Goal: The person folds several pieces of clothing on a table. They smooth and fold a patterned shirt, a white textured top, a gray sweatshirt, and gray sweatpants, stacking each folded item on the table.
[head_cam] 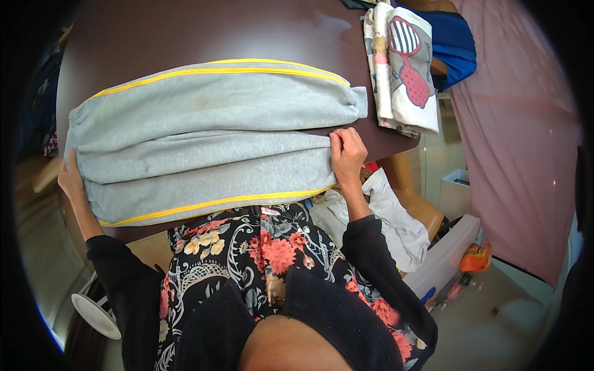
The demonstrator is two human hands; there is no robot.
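Note:
A pair of grey sweatpants [209, 104] with yellow side stripes lies lengthwise across the dark brown table [195, 32], its two legs side by side. My left hand [72, 178] grips the wide left end at its near corner, thumb on top of the cloth; the other fingers are partly hidden. At the right, my right hand [349, 150] is closed around the end of the nearer leg. The farther leg's cuff [359, 103] lies free on the tabletop, just beyond my right hand. The near edge of the pants reaches the table's front edge by my lap.
Folded white printed fabric [413, 69] sits at the table's right edge, with blue cloth [450, 46] behind it. Pale cloth [399, 218] is draped over a tan chair [420, 208] at my right. A pink curtain [515, 116] hangs farther right; an orange package [475, 256] lies below.

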